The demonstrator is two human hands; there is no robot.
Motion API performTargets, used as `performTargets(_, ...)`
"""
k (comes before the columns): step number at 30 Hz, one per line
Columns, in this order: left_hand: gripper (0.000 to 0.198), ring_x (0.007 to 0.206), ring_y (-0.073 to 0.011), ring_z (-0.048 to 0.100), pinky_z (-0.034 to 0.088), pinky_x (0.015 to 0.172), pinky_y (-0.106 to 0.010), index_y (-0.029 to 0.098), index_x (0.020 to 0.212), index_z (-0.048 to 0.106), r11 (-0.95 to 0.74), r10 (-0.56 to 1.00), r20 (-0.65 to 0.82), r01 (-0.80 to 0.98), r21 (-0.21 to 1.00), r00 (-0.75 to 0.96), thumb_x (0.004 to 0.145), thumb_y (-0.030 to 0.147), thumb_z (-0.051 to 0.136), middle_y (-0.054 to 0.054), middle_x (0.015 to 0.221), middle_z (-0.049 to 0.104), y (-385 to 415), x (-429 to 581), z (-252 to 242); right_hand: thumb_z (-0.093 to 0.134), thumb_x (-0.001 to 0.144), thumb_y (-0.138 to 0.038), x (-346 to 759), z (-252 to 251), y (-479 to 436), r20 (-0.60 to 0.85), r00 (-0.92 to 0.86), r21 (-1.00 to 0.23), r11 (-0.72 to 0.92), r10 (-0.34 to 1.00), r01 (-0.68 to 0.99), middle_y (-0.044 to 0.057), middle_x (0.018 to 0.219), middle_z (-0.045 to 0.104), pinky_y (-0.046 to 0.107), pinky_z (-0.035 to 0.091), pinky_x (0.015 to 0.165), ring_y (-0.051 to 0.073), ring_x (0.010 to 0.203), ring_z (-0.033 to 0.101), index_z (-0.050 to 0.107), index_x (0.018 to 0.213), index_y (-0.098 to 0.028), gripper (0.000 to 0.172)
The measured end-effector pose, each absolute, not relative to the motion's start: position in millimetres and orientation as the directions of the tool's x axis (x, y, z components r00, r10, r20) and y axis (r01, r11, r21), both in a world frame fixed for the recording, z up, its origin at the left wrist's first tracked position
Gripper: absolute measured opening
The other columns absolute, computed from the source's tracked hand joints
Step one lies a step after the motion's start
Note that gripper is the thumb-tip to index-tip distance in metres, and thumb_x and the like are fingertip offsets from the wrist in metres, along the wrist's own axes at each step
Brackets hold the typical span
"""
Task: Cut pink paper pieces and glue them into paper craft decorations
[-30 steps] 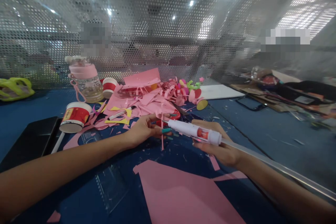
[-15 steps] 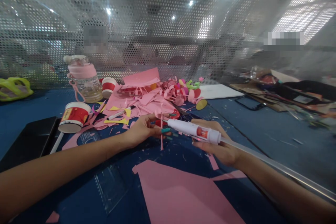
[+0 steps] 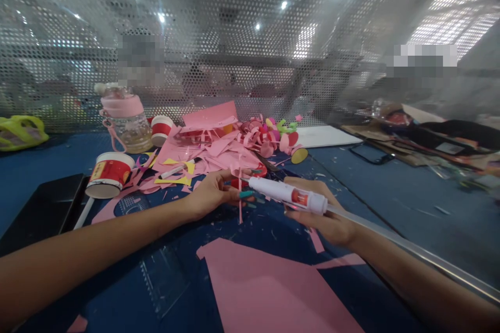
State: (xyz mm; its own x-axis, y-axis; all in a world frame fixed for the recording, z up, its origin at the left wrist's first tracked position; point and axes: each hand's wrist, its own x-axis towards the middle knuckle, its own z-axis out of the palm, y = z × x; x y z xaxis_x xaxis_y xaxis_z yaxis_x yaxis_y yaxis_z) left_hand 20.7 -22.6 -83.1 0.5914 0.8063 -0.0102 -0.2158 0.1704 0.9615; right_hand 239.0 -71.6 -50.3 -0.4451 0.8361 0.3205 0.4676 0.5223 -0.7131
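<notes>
My left hand (image 3: 214, 192) pinches a thin pink paper strip (image 3: 240, 203) that hangs down over the blue table (image 3: 390, 203). My right hand (image 3: 320, 213) is wrapped round a white glue gun (image 3: 289, 195) with a long clear glue stick (image 3: 410, 250) trailing back along my forearm. The gun's tip touches the strip near my left fingertips. A large pink paper sheet (image 3: 269, 291) lies flat just in front of me.
A heap of pink paper scraps (image 3: 211, 151) and curled coloured pieces (image 3: 273, 135) fills the middle. Two red paper cups (image 3: 109, 173) (image 3: 162, 129) and a pink water bottle (image 3: 125, 117) stand left. A black tablet (image 3: 42, 208) lies far left, a perforated metal screen (image 3: 234, 36) behind.
</notes>
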Motion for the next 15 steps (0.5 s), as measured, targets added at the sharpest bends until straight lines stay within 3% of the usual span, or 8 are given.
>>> performTargets(6, 0.06, 0.075, -0.0186, 0.068, 0.054, 0.066, -0.025, 0.016, 0.114, 0.054, 0.163, 0.807, -0.004, -0.216, 0.963, 0.591, 0.059, 0.017, 0.076, -0.009, 0.095, 0.069, -21.7, 20.1, -83.3, 0.053, 0.066, -0.024, 239.7, -47.9, -71.8, 0.326, -0.473, -0.687, 0.549, 0.818, 0.476, -0.002, 0.061, 0.042, 0.026, 0.03, 0.046, 0.012, 0.052, 0.039, 0.042, 0.06, -0.021, 0.013)
performTargets(12, 0.061, 0.077, -0.02, 0.068, 0.054, 0.066, -0.027, 0.014, 0.116, 0.053, 0.163, 0.81, -0.01, -0.209, 0.964, 0.586, 0.059, 0.018, 0.076, -0.009, 0.091, 0.069, -21.3, 20.5, -83.9, 0.051, 0.07, -0.025, 238.6, -42.7, -73.1, 0.341, -0.512, -0.604, 0.601, 0.789, 0.523, -0.002, 0.06, 0.04, 0.027, 0.028, 0.048, 0.012, 0.052, 0.037, 0.041, 0.059, -0.02, 0.015)
performTargets(15, 0.061, 0.079, -0.0211, 0.068, 0.054, 0.068, -0.028, 0.014, 0.115, 0.053, 0.157, 0.814, -0.002, -0.217, 0.963, 0.581, 0.059, 0.019, 0.076, -0.008, 0.087, 0.07, -20.8, 20.5, -85.4, 0.048, 0.072, -0.024, 242.5, -39.9, -71.3, 0.384, -0.519, -0.518, 0.643, 0.764, 0.564, 0.0, 0.064, 0.044, 0.028, 0.03, 0.052, 0.013, 0.056, 0.041, 0.045, 0.066, -0.02, 0.008)
